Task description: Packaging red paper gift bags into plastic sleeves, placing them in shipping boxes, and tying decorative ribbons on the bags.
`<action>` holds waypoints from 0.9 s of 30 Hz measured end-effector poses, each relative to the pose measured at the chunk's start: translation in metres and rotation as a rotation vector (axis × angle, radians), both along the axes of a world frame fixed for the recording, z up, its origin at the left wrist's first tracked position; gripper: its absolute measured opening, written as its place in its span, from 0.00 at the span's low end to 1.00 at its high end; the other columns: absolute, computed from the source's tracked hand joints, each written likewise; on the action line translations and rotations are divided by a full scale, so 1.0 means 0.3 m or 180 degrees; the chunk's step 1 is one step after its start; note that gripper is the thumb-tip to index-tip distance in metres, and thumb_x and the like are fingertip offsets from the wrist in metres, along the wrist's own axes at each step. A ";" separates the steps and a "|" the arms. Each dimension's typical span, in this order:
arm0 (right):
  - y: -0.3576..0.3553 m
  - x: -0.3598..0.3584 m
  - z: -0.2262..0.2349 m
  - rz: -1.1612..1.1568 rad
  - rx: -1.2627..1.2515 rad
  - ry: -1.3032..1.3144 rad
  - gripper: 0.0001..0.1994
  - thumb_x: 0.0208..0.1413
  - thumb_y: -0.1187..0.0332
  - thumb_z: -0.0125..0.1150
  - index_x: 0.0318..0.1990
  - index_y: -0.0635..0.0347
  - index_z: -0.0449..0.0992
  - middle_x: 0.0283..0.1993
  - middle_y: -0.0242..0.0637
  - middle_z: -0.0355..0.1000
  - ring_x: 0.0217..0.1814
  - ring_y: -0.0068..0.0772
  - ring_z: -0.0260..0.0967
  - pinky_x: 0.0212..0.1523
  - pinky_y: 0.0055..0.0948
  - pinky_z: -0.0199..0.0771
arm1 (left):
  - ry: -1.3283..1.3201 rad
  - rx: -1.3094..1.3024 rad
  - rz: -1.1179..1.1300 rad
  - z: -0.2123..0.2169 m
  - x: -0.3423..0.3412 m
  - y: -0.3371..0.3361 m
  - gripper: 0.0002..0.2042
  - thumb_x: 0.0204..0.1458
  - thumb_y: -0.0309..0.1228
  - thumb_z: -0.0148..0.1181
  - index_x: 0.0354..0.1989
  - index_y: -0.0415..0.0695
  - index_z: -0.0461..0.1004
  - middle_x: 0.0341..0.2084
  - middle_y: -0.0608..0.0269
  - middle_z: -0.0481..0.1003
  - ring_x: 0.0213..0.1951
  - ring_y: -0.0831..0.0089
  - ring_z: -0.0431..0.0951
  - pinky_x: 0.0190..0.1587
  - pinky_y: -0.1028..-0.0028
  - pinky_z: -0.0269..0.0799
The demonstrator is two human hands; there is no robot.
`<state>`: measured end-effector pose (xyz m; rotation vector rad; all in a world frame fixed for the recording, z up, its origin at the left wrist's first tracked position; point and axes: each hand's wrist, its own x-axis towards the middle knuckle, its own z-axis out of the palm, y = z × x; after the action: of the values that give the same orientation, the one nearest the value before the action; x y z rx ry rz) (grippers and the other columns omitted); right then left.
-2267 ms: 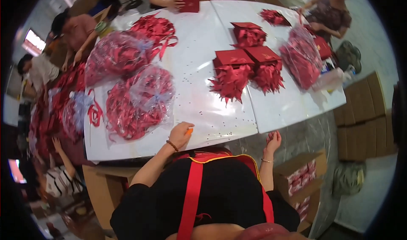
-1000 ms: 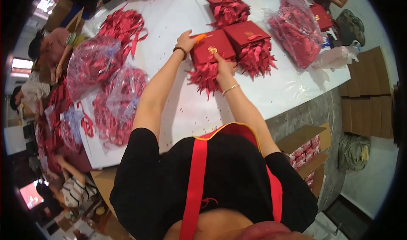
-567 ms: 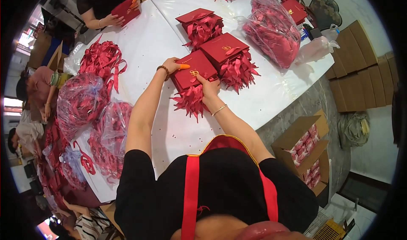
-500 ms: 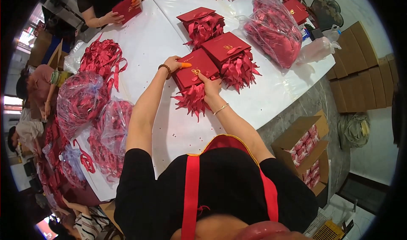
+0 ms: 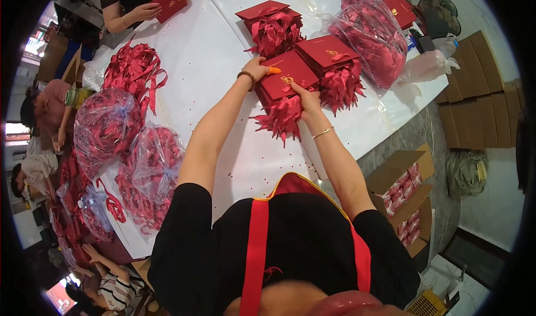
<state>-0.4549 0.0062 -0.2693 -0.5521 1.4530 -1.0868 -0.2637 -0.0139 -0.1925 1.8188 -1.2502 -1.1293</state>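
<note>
A stack of flat red card folders (image 5: 285,82) with gold emblems and red ribbon tails is between my two hands. My left hand (image 5: 258,70), an orange cover on its thumb, grips the stack's far left corner. At the near right corner, my right hand (image 5: 307,99) closes on it with the thumb on top. A second stack of red folders (image 5: 325,51) touches the held one on its right, its ribbons hanging toward me. Just beyond lies a third ribboned stack (image 5: 271,23). The fingers under the held stack are hidden.
Clear plastic bags of red ribbon (image 5: 109,123) and a loose ribbon heap (image 5: 131,67) lie on the white table (image 5: 190,76) at left. Another full bag (image 5: 371,42) lies far right. Across the table, a person's hand (image 5: 146,12) holds a folder. Open cartons (image 5: 399,185) stand right.
Both hands have moved right and away from me with the held stack. The neighbouring stack has shifted to the right along with it.
</note>
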 end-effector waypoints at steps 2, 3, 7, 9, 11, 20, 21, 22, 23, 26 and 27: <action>-0.022 -0.028 0.003 0.0005 -0.0102 -0.0159 0.25 0.40 0.76 0.64 0.48 0.65 0.60 0.45 0.41 0.66 0.43 0.36 0.68 0.42 0.34 0.73 | -0.0010 0.0067 0.0073 0.001 -0.025 -0.011 0.40 0.28 0.41 0.71 0.52 0.33 0.61 0.36 0.55 0.71 0.35 0.74 0.72 0.38 0.77 0.68; -0.035 -0.053 0.005 0.0037 -0.0094 -0.0143 0.24 0.40 0.76 0.63 0.47 0.65 0.61 0.44 0.41 0.66 0.43 0.36 0.68 0.42 0.34 0.72 | -0.0044 0.0093 0.0108 0.001 -0.038 -0.014 0.41 0.28 0.41 0.71 0.52 0.34 0.61 0.36 0.55 0.71 0.35 0.75 0.71 0.38 0.77 0.68; 0.052 0.007 0.310 0.0495 -0.0202 -0.1154 0.21 0.41 0.77 0.62 0.45 0.66 0.63 0.42 0.41 0.68 0.42 0.36 0.69 0.42 0.33 0.73 | 0.0208 -0.0290 0.0041 -0.032 0.067 0.040 0.21 0.48 0.42 0.52 0.45 0.39 0.68 0.37 0.58 0.72 0.35 0.72 0.71 0.35 0.76 0.66; 0.042 -0.065 0.274 0.0292 -0.0387 -0.0965 0.21 0.42 0.78 0.60 0.47 0.64 0.62 0.43 0.40 0.67 0.42 0.35 0.68 0.41 0.31 0.73 | -0.0683 0.0226 0.0275 0.171 0.017 0.029 0.17 0.48 0.42 0.52 0.38 0.40 0.71 0.36 0.55 0.72 0.36 0.68 0.72 0.35 0.73 0.65; 0.049 -0.053 0.274 0.0388 -0.0539 -0.0861 0.22 0.44 0.77 0.59 0.48 0.61 0.60 0.45 0.39 0.66 0.43 0.34 0.68 0.42 0.30 0.72 | -0.1004 -0.1175 0.0912 0.223 0.061 -0.013 0.19 0.46 0.47 0.50 0.30 0.40 0.71 0.34 0.55 0.72 0.38 0.60 0.70 0.39 0.65 0.63; 0.108 -0.013 0.414 0.0473 -0.0460 -0.1307 0.31 0.43 0.76 0.61 0.55 0.58 0.53 0.52 0.38 0.59 0.52 0.31 0.59 0.51 0.30 0.63 | -0.2501 -0.0043 -0.0521 0.241 0.062 -0.313 0.45 0.30 0.60 0.61 0.58 0.52 0.52 0.53 0.58 0.60 0.57 0.59 0.55 0.54 0.45 0.47; 0.102 -0.017 0.406 0.0457 -0.0448 -0.1300 0.31 0.43 0.76 0.61 0.55 0.58 0.53 0.52 0.38 0.59 0.52 0.31 0.59 0.51 0.30 0.63 | -0.2526 -0.0343 -0.0353 0.217 0.041 -0.306 0.42 0.31 0.56 0.62 0.57 0.54 0.55 0.52 0.59 0.62 0.56 0.60 0.57 0.53 0.45 0.49; 0.097 -0.021 0.397 0.0483 -0.0527 -0.1245 0.31 0.43 0.76 0.61 0.54 0.59 0.53 0.52 0.39 0.59 0.52 0.31 0.59 0.51 0.30 0.63 | -0.2547 -0.0641 -0.0181 0.194 0.022 -0.298 0.38 0.32 0.52 0.64 0.55 0.55 0.58 0.50 0.60 0.63 0.55 0.60 0.58 0.52 0.46 0.51; 0.099 -0.024 0.392 0.0508 -0.0596 -0.1191 0.31 0.43 0.76 0.61 0.54 0.60 0.53 0.52 0.39 0.59 0.52 0.31 0.59 0.51 0.30 0.63 | -0.2436 -0.0800 -0.0036 0.176 0.001 -0.285 0.33 0.33 0.47 0.65 0.52 0.56 0.62 0.49 0.62 0.62 0.54 0.61 0.57 0.50 0.47 0.55; 0.099 -0.023 0.388 0.0477 -0.0555 -0.1261 0.30 0.43 0.76 0.62 0.54 0.61 0.53 0.52 0.38 0.59 0.52 0.30 0.59 0.52 0.29 0.62 | -0.2327 -0.0760 0.0094 0.147 -0.025 -0.263 0.32 0.33 0.44 0.65 0.51 0.55 0.63 0.51 0.62 0.60 0.55 0.61 0.55 0.48 0.48 0.57; 0.096 -0.022 0.387 0.0477 -0.0586 -0.1276 0.30 0.43 0.76 0.62 0.54 0.61 0.54 0.52 0.38 0.59 0.52 0.29 0.59 0.52 0.29 0.62 | -0.1966 -0.0678 0.0164 0.142 -0.022 -0.265 0.31 0.32 0.41 0.65 0.51 0.56 0.63 0.55 0.57 0.54 0.59 0.54 0.47 0.50 0.45 0.54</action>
<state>-0.4615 0.0350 -0.1532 -0.5274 0.9557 -1.1419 -0.2704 -0.0933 -0.1498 2.0880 -1.5755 -0.3798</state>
